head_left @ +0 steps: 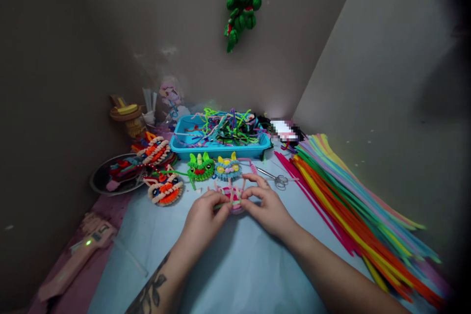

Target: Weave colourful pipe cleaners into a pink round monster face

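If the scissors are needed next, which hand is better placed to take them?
Probably the right hand: the scissors lie just beyond it, on its side. The left hand is farther away, across the pink piece that both hands hold.

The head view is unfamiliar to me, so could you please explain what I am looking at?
Certainly. There is no machine here: a camera worn on a person's head looks forward and down at their own bare hands. The left hand and right hand hold a small pink piece between their fingers, above a table with a pale blue cover. Just beyond sit a green fuzzy face and a blue one, with scissors beside them. Behind is a blue tray of tangled strands; at the right lie long coloured stems.
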`<action>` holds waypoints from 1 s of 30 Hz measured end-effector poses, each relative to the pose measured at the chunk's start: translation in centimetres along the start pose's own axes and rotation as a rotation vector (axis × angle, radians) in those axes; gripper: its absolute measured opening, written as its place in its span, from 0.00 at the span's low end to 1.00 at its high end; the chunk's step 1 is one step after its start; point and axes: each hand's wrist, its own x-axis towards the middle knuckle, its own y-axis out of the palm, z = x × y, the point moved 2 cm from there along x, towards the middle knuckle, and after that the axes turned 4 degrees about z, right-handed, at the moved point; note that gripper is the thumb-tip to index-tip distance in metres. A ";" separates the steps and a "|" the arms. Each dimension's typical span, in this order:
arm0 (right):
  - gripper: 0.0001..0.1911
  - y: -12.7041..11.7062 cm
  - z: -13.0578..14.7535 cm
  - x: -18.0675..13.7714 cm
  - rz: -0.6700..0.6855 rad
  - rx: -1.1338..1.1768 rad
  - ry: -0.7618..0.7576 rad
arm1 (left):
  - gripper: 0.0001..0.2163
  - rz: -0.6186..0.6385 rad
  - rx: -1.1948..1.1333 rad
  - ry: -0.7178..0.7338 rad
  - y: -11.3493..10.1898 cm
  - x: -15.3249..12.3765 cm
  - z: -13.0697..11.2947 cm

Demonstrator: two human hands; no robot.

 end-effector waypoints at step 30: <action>0.10 0.1 -1.4 0.5 -0.090 0.550 0.088 | 0.07 -0.002 0.140 0.136 -0.7 -0.4 -1.2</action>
